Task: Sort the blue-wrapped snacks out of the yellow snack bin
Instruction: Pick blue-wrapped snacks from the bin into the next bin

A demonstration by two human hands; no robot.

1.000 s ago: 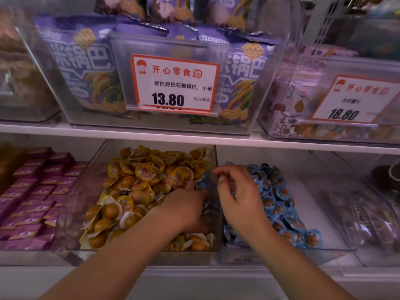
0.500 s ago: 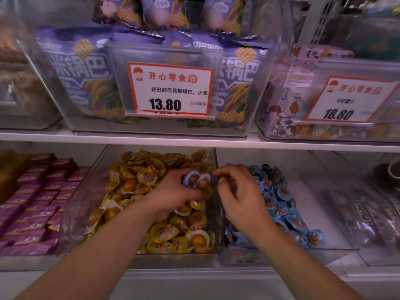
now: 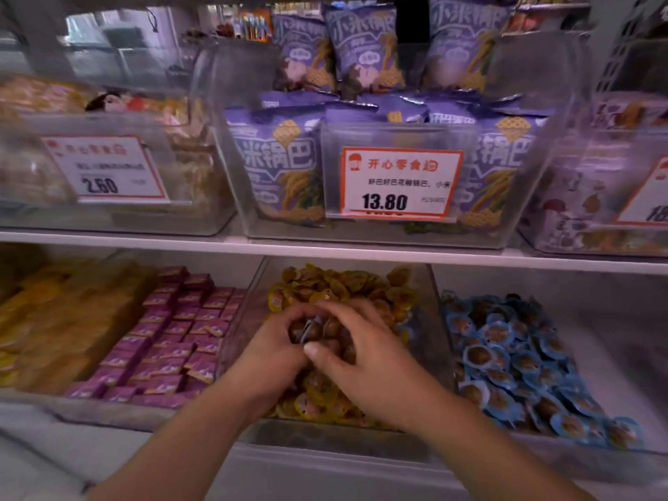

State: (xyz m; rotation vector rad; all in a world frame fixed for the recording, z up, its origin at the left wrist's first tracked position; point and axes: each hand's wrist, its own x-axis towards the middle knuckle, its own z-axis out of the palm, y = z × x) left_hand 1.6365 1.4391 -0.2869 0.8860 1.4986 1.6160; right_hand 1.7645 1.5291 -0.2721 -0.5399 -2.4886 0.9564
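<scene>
Right hand [image 3: 372, 363] now over the yellow snack bin [image 3: 253, 320], both it and left hand [image 3: 274, 350] pinching blue-wrapped snacks [image 3: 311, 329].

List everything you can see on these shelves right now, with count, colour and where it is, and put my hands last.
yellow snack bin: one, clear, lower shelf, centre
yellow-wrapped snacks: many, yellow, centre bin
blue-wrapped snacks: many, blue, bin to the right
purple packets: many, purple, bin to the left
purple bags: several, upper shelf, centre bin
price tag: one, white and orange, reads 13.80
left hand: gripping a few snacks over the centre bin
right hand: fingers on the same snacks
</scene>
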